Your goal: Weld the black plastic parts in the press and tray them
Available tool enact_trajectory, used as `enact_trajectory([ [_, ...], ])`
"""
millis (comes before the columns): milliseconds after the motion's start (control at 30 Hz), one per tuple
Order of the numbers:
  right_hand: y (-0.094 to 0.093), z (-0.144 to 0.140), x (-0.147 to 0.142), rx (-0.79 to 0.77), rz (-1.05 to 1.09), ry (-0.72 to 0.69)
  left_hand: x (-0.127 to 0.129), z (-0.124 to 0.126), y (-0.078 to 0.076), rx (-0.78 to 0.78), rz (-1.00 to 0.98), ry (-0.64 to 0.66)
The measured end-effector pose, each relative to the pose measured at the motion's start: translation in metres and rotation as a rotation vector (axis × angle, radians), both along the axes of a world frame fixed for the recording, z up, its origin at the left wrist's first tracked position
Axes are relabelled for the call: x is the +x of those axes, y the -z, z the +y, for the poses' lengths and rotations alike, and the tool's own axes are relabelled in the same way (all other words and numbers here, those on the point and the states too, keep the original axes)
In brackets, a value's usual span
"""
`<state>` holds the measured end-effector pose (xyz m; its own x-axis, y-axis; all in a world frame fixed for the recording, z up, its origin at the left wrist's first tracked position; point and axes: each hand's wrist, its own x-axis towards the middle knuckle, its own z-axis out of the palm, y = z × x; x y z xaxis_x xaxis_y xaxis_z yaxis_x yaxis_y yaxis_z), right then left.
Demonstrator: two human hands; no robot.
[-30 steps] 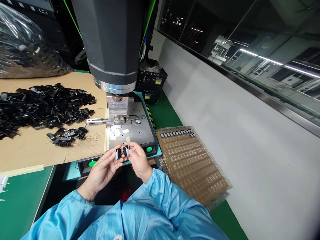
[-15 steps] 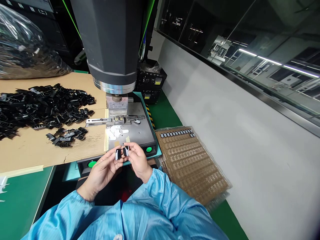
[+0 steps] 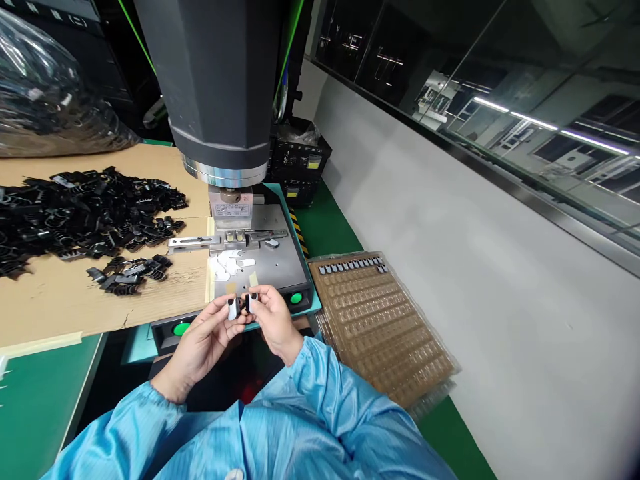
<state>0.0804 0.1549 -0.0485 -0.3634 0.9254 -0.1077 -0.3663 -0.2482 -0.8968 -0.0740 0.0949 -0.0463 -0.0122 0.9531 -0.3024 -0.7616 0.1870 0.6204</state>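
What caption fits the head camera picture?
Left hand and right hand each pinch a small black-and-white part before the press machine.

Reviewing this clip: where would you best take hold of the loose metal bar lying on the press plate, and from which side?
Grip the metal bar at its free left end, coming from above and the left. It lies flat, long and thin, jutting over the cardboard sheet, while its right end sits close under the press head. Probably pinch across its narrow width.
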Motion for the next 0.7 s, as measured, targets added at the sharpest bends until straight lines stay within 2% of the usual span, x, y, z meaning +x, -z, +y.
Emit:
enact_trajectory([
  [300,0.004,0.000,0.005,0.042,-0.096,0.019,0.002,-0.001,-0.001,-0.015,0.033,-0.017],
  [367,-0.001,-0.002,0.010,0.146,-0.248,0.023,0.002,0.000,-0.002,-0.017,0.054,-0.026],
  [533,-0.019,-0.017,0.017,0.517,-0.672,-0.001,0.007,-0.003,0.002,-0.013,0.144,-0.045],
  [700,-0.024,-0.023,0.020,0.675,-0.913,-0.098,0.010,-0.012,0.008,-0.045,0.368,-0.025],
])
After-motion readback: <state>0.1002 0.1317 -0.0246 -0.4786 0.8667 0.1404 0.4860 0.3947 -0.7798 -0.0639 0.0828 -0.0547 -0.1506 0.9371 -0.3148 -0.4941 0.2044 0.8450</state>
